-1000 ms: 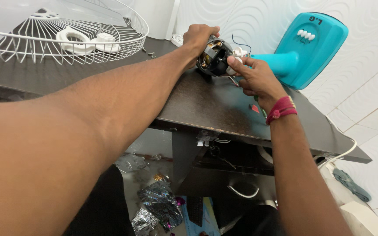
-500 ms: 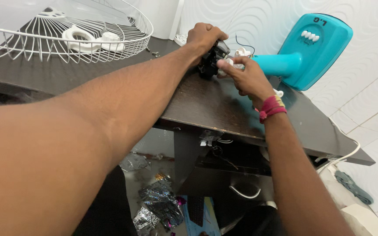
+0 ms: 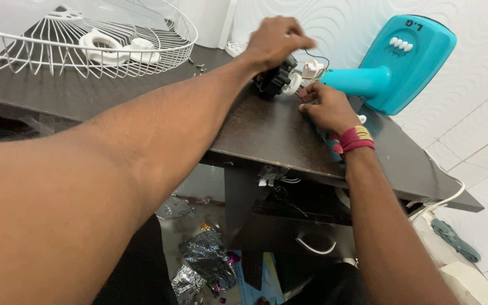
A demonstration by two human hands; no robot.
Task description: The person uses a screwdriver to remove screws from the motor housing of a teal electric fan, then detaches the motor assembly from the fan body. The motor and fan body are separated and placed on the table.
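My left hand rests on top of a black fan motor at the far side of the dark table, fingers curled over it. Beside the motor, my right hand sits low on the table with its fingers closed near thin wires; whether it pinches one is hidden. A red and yellow thread band circles that wrist. A teal fan stand lies tilted just right of the motor, with a white part and wires between them.
A white wire fan guard with white plastic rings inside lies at the table's left. A few small screws sit near it. Crumpled foil and scraps litter the floor below. A white cable hangs off the right edge.
My left hand has shifted from gripping the motor's side to its top. The right hand dropped from the motor down to the table surface. The view moved closer.
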